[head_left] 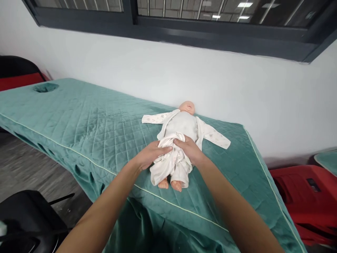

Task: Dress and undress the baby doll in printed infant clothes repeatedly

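A baby doll lies on its back on a green quilted massage bed, feet toward me. It wears a pale patterned top with both sleeves spread out, over a light grey torso. White patterned pants cover its legs, bunched at the waist, with both bare feet sticking out below. My left hand grips the pants' waist on the left, thumb on top. My right hand pinches the waist fabric on the right. The fingers under the cloth are hidden.
The green bed cover has a face hole at the far left. A white wall and a dark window frame rise behind. A black chair stands at lower left, a red plastic chair at right.
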Demonstrator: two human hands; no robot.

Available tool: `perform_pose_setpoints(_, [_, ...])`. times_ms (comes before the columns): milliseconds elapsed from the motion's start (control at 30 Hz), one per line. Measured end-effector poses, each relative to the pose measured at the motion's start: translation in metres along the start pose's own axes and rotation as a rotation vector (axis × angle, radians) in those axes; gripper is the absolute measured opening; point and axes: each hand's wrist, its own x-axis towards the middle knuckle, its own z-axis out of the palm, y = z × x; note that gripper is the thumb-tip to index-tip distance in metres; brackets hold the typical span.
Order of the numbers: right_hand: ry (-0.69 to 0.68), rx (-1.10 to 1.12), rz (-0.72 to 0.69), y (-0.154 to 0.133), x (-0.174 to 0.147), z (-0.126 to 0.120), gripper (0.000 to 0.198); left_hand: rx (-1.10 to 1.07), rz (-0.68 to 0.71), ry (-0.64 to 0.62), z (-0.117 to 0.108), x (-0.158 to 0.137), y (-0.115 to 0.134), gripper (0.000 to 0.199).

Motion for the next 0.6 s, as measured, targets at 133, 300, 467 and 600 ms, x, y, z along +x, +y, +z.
perform_pose_setpoints(133, [0.022,-0.045,-0.009,-0.001,0.000,0.001,0.042,0.016,0.016,-0.047,0.001,0.002,0.001,0.052])
perform_pose_setpoints(300, [-0.132,-0.179,0.032,-0.006,-0.003,-0.003,0.049,-0.188,0.080,0.053,0.005,0.008,-0.003,0.055])
perform_pose_setpoints(467, [-0.261,-0.307,0.110,-0.011,-0.005,-0.007,0.055,-0.308,0.041,0.104,0.010,0.005,-0.003,0.045])
perform_pose_setpoints(600, [-0.182,-0.281,0.051,-0.010,-0.003,-0.008,0.054,-0.341,0.076,0.053,0.016,-0.006,-0.004,0.039])
